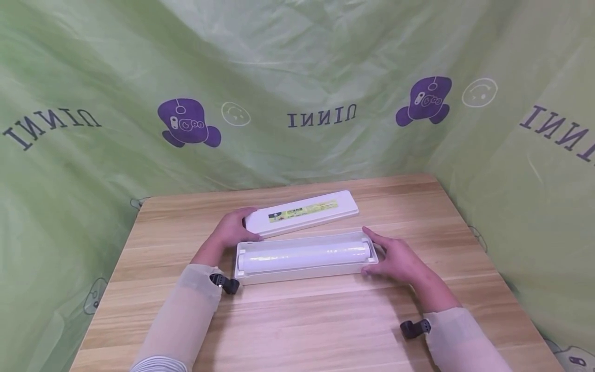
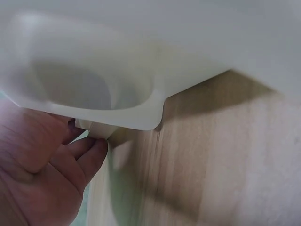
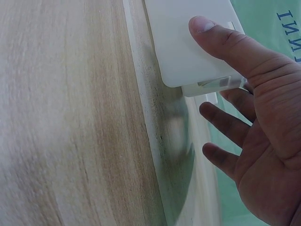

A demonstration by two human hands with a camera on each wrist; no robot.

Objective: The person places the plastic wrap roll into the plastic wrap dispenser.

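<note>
A long white cling film dispenser box (image 1: 302, 274) lies uncovered on the table, with a pale, shiny roll of film (image 1: 304, 256) inside it. Behind it rests the white lid (image 1: 304, 221), set at a slant, with a yellow-green label (image 1: 321, 206). My left hand (image 1: 232, 229) grips the lid's left end, thumb on the near side. The left wrist view shows that hand (image 2: 51, 165) partly behind white plastic (image 2: 188, 37). With thumb on the near wall and index finger at the far corner, my right hand (image 1: 400, 258) holds the box's right end.
The wooden table (image 1: 316, 325) runs under everything. A green curtain (image 1: 279, 62) with purple prints hangs behind the table and along both sides. Small black cameras (image 1: 228, 283) are worn at both wrists.
</note>
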